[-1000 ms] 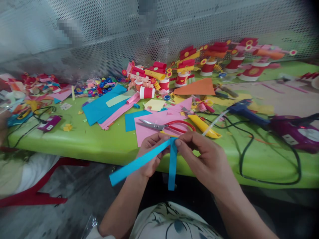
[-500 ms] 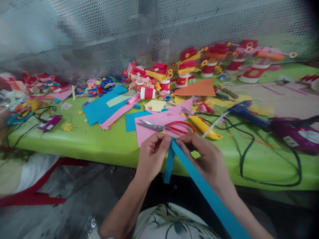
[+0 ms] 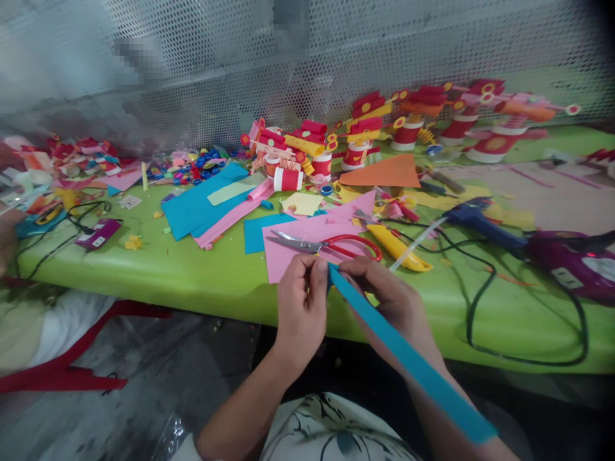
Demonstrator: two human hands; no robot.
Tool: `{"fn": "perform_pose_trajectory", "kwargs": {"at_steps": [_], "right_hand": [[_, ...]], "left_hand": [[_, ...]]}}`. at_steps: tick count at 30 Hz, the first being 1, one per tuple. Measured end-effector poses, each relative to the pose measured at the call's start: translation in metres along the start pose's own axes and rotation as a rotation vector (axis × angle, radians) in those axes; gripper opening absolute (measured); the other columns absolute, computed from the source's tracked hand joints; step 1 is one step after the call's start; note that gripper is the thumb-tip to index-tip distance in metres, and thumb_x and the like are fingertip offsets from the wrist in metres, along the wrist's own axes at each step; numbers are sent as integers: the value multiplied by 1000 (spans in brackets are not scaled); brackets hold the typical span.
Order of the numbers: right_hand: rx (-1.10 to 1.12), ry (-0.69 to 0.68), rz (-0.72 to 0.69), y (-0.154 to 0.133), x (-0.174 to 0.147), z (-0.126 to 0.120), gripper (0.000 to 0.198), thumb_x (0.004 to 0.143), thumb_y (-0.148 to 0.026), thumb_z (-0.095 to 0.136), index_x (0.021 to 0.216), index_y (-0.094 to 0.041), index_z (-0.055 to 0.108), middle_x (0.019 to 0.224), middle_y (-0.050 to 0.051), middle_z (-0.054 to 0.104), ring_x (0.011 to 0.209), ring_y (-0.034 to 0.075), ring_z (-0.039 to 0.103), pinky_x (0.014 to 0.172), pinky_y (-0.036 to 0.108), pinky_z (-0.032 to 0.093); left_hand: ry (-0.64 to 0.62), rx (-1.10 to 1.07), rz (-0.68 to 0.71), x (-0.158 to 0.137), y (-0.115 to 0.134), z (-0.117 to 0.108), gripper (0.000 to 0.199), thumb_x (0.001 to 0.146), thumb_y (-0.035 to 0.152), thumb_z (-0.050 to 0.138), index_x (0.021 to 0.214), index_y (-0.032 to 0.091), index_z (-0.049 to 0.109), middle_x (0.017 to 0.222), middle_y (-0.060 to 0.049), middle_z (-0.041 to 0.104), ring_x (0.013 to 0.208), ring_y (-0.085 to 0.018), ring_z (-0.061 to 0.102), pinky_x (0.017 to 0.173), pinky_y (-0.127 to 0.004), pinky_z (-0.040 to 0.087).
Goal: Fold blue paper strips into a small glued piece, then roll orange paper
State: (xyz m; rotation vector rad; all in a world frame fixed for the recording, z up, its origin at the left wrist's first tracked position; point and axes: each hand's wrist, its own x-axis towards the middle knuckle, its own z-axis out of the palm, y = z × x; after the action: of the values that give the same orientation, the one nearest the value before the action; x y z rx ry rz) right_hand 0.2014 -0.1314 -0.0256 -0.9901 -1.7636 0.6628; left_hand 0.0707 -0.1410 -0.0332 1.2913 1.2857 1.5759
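A long blue paper strip (image 3: 408, 355) runs from between my fingertips down over my right forearm. My left hand (image 3: 302, 301) pinches its upper end between thumb and fingers. Close beside it, my right hand (image 3: 394, 301) grips the same strip near that end; its fingertips are partly hidden behind the paper. Just beyond my hands, red-handled scissors (image 3: 353, 243) lie with blades slightly apart on a pink paper sheet (image 3: 283, 262). A yellow utility knife (image 3: 401, 248) rests to the right of the scissors.
A blue glue gun (image 3: 485, 224) with its black cord lies at right, near a purple power box (image 3: 571, 262). Paper-cup models (image 3: 358, 153) line the back, before a perforated metal panel (image 3: 216, 83). Another person's hand (image 3: 7, 237) shows at far left.
The strip's short hanging end is no longer visible below my fingers. My left hand has turned more upright, and the long part of the strip has shifted, its far end now showing.
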Motion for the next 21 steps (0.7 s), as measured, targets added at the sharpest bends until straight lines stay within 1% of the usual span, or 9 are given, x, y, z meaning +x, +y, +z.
{"fn": "perform_pose_trajectory", "kwargs": {"at_steps": [3,6,10,13,17,20,21], "right_hand": [[71,-24,22,-4,-3,0,14,88,-20,68,102,-24,64,89,2,66,73,17,61,65,30,51],[154,-15,106,-10,-3,3,16,88,-28,71,102,-24,66,83,0,66,71,17,61,62,29,50],[227,156,231,-8,-3,13,13,88,-35,74,91,-23,69,77,-1,68,69,17,63,62,29,51],[267,218,285,-2,-4,18,14,89,-36,73,89,-23,71,75,0,68,70,17,64,64,29,52],[306,264,342,1,-4,18,18,87,-39,76,88,-21,72,74,0,68,66,16,63,60,27,53],[342,248,382,-2,0,14,19,86,-39,77,83,-21,71,69,0,66,61,15,62,54,26,52],[354,229,386,-4,1,13,18,85,-38,77,81,-22,72,68,-1,66,60,15,61,53,25,51]], "left_hand": [[36,-27,3,-1,-1,1,29,97,47,58,85,21,62,75,0,58,70,-15,51,69,-26,41],[70,-33,8,-2,-2,3,26,97,45,58,86,21,61,76,0,58,70,-15,52,68,-25,41],[101,-33,35,-6,-1,7,24,98,42,58,86,21,60,77,0,58,70,-14,52,69,-25,42],[106,-81,3,-9,2,10,24,99,41,57,86,21,60,78,0,58,72,-14,52,71,-24,44],[65,-168,-94,-8,3,8,26,98,41,59,83,20,63,76,1,58,72,-13,52,70,-24,44],[10,-244,-103,-4,2,1,32,97,43,59,77,19,65,72,0,59,71,-13,53,69,-24,45],[-18,-261,-98,-3,2,-1,30,96,42,62,79,19,66,73,0,61,73,-14,55,70,-25,46]]}}
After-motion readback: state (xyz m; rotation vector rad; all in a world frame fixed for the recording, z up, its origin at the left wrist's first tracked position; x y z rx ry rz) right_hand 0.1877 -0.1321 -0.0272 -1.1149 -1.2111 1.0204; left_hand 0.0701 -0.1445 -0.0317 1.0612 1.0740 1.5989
